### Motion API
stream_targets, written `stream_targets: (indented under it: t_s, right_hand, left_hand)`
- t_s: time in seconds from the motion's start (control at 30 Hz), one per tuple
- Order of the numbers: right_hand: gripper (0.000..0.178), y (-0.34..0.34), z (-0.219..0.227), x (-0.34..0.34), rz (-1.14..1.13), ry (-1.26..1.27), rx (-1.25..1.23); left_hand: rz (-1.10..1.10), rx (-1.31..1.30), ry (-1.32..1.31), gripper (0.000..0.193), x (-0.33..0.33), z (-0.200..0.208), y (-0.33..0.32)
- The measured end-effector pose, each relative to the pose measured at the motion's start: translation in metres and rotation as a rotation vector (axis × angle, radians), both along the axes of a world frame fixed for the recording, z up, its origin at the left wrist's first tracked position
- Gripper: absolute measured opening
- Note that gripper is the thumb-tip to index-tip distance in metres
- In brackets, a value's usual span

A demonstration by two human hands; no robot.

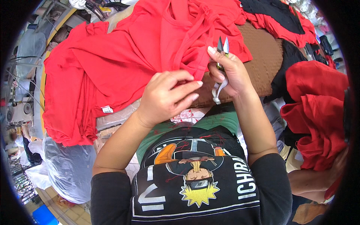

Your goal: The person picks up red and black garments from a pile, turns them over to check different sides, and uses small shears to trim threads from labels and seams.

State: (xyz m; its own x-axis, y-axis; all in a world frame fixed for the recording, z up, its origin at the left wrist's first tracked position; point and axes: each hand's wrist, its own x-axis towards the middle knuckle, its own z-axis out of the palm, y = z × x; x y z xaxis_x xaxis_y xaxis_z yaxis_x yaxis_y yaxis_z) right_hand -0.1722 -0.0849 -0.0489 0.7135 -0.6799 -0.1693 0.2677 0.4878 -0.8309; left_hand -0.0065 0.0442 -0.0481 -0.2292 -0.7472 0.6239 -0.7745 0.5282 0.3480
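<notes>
In my right hand (pixel 232 73) is a pair of thread snips (pixel 222 48), blades pointing up and parted, with a white ribbon loop (pixel 218 90) hanging below the fingers. My left hand (pixel 165 93) is just left of it, fingers bent but apart, by the lower edge of a red garment (pixel 120 52); its thumb is hidden, and I see nothing held in it. The garment lies in loose folds over the work surface, a small white label (pixel 107 109) at its near left edge. Its ribbed edge runs close to both hands.
A brown textured pad (pixel 262 56) lies under the garment at the right. Black and red clothing (pixel 277 18) is at the far right, and a red cloth heap (pixel 315 108) sits nearer. Another person's arm (pixel 315 182) shows at lower right. A clear plastic bag (pixel 69 168) stands left.
</notes>
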Motion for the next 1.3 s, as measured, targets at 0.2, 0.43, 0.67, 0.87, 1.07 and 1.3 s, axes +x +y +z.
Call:
stream_targets:
  t_s: [0.2, 0.43, 0.67, 0.87, 1.07, 1.3]
  right_hand:
    - [0.021, 0.003, 0.002, -0.006, 0.020, 0.028, -0.026]
    - [0.017, 0.013, 0.010, -0.008, -0.090, 0.211, -0.225]
    - [0.012, 0.008, 0.011, -0.016, -0.135, 0.294, -0.513]
    - [0.010, 0.008, 0.016, -0.018, -0.152, 0.311, -0.699]
    - [0.017, 0.004, 0.008, -0.016, -0.231, 0.304, -0.883]
    - [0.015, 0.002, 0.003, -0.010, -0.272, 0.370, -1.095]
  left_hand:
    - [0.231, 0.012, 0.214, 0.040, -0.012, 0.005, -0.014]
    - [0.272, 0.091, 0.401, 0.035, -0.021, 0.000, -0.028]
    - [0.258, 0.251, 0.542, 0.029, -0.021, 0.011, -0.030]
    - [0.237, 0.288, 0.504, 0.029, -0.020, 0.010, -0.034]
    - [0.211, 0.426, 0.751, 0.028, -0.021, 0.011, -0.035]
    - [0.142, 0.441, 0.788, 0.023, -0.018, 0.011, -0.034]
